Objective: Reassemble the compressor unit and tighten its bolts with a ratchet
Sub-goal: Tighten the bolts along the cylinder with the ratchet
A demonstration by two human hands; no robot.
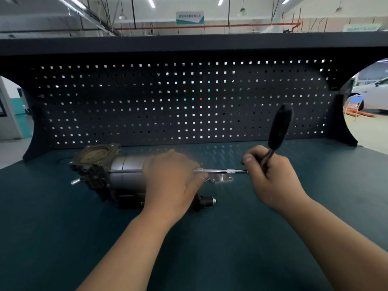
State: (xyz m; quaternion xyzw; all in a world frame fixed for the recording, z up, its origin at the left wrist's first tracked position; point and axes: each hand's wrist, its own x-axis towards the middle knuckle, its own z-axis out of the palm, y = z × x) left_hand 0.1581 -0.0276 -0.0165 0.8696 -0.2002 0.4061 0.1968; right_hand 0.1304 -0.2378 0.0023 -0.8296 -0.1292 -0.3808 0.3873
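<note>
Both hands engaged: left hand [172, 181] clasps the end of the compressor [126, 175], which lies sideways on the bench [273, 238]; right hand [270, 179] grips the ratchet [280, 127] at its head, extension [222, 171] level. Risk: a tilted extension could slip and round the bolt.

The 2 bare forearms reach in from the near edge; the left hand [172, 181] lies palm down, fingers curled over the compressor [126, 173]; to its right, the right hand [273, 181] is a fist gripping the ratchet [280, 127], thumb pointing left.
</note>
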